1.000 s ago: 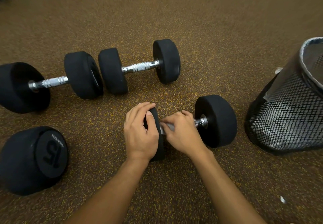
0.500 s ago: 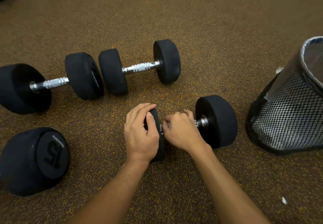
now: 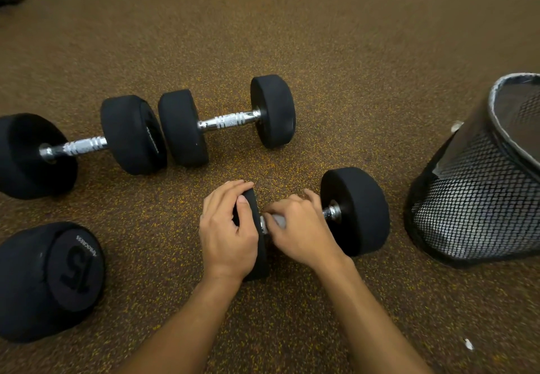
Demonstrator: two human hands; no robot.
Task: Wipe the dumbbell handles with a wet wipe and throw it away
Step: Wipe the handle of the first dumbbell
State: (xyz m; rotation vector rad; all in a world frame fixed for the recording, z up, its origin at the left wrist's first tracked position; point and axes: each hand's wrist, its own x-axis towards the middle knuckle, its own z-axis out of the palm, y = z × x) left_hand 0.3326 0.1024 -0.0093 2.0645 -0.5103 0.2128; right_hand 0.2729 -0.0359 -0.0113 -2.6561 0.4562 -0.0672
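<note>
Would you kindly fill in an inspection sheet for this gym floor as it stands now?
Surface: brown speckled floor, small white scrap near the bottom right.
Job's things: near dumbbell lying on the floor, a pale wipe showing on its handle; two more dumbbells behind, the middle dumbbell and the left dumbbell, handles bare; 15-marked weight at lower left, its handle out of sight; mesh bin at right.
Clutter: nothing seen beyond the scrap.
Grips: left hand steadies the near dumbbell's left head; right hand closed over the handle and wipe.
Cables: nothing seen.
Surroundings: dark shapes at the top edge, unclear.
</note>
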